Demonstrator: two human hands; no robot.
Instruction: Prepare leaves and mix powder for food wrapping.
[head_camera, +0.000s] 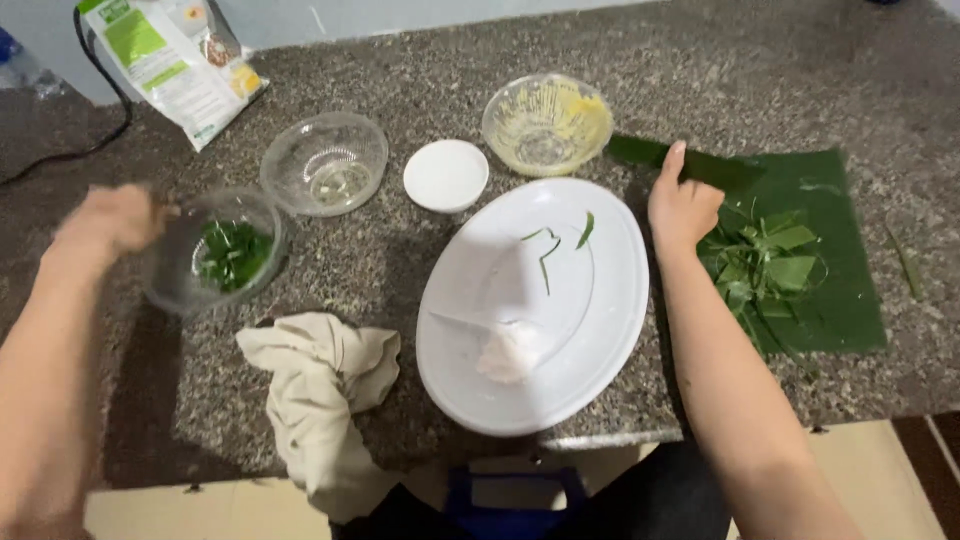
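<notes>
My left hand grips the rim of a clear glass bowl holding chopped green leaves, tilted slightly off the counter at the left. My right hand rests on the counter beside a pile of leafy green stems lying on a dark green banana leaf; its fingers are curled with one pointing forward, and whether they pinch any leaves is unclear. Between the hands sits a large white oval plate with a few green slivers and a white lump.
An empty glass bowl, a small white dish and a glass bowl with yellow residue stand behind the plate. A beige cloth hangs over the counter's front edge. A printed bag lies at the back left.
</notes>
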